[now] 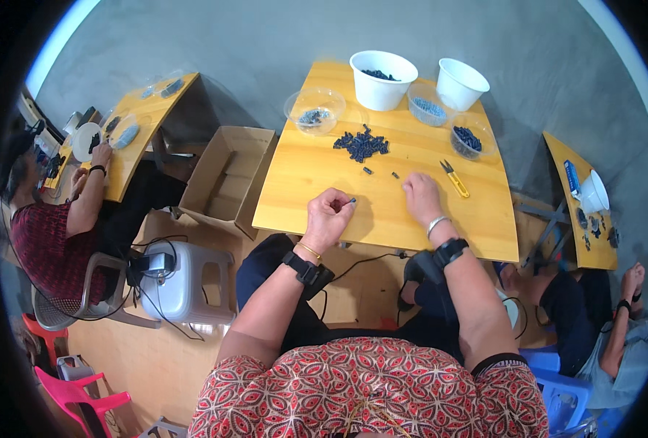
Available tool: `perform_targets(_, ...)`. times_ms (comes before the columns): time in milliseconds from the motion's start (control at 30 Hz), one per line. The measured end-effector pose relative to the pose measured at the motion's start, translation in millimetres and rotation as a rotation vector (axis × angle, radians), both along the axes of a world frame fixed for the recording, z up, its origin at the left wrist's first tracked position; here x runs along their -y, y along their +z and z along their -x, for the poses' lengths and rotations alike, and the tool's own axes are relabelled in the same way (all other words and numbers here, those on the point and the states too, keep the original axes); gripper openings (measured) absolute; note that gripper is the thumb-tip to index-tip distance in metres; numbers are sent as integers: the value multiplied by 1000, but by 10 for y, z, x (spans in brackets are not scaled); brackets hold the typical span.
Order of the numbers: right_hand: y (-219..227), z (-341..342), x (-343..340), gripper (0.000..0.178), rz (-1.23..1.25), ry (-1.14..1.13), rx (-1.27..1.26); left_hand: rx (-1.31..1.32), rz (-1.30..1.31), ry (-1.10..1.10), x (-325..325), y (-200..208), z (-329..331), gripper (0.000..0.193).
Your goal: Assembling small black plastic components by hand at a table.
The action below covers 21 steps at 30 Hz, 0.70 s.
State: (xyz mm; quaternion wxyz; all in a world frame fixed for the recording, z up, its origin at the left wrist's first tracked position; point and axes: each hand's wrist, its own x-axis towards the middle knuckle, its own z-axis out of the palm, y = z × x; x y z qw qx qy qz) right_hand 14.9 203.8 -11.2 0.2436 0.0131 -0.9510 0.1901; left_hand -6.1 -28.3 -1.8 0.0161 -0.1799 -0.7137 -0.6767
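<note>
Near the front edge of the table, my left hand (328, 217) is closed in a pinch. A small dark plastic piece (352, 201) pokes out at its fingertips. To its right my right hand (421, 197) rests low over the tabletop with fingers curled together; whatever they may hold is hidden. Just beyond the hands lie two loose dark pieces, one small (395, 175) and one longer (368, 171). Farther back is a pile of the same dark pieces (360, 145). Yellow-handled thread snips (455, 180) lie right of my right hand.
Along the table's (295, 182) back stand a white tub (384, 91) with dark pieces, another white tub (461, 86) and clear bowls (315, 125) of small parts. An open cardboard box (225, 179) sits left. Other people work at a left table (138, 164) and sit by a right one (568, 197).
</note>
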Motion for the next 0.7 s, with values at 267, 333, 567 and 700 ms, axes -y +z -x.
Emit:
perform_targets(267,225,-728,363,5,387,0,-67,-5,34,-70,132,47,-129,8)
perform_targets(333,342,-898,412,4,714,69,21,82,-44,-146,152,233,-315,7)
perform_targets(567,1220,-1466,830,15,1455,592,93,163,-331,-376,358,912,-928,8)
perform_targets(700,1426,-1684,994,13,1478,731,95,77,-371,-469,486,1136,-1160,10)
